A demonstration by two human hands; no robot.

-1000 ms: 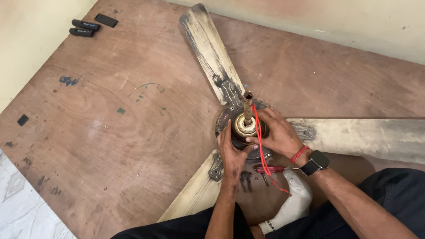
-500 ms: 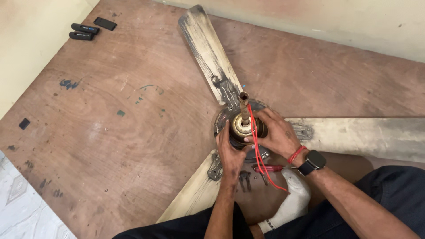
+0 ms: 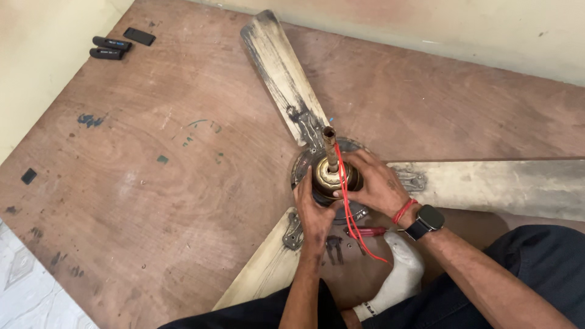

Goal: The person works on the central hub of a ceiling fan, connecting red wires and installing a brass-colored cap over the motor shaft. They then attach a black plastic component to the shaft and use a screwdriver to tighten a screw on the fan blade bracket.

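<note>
You are seated over a broad plywood sheet (image 3: 152, 183), reddish-brown, scuffed and paint-flecked, filling most of the frame, with a pale cream wall (image 3: 426, 30) along the top edge. On it lies a ceiling fan (image 3: 286, 73) with three flat, grimy off-white blades fanning out from centre-right. Its round motor hub (image 3: 332, 176), tarnished brass with an upright rusty shaft, sits just right of centre. Your left hand (image 3: 314, 213) and right hand (image 3: 378, 186) cup the hub from either side, fingers curled tight against it. Thin red wires (image 3: 350, 213) trail down from the shaft. Small black pieces (image 3: 113, 47) lie upper left.
</note>
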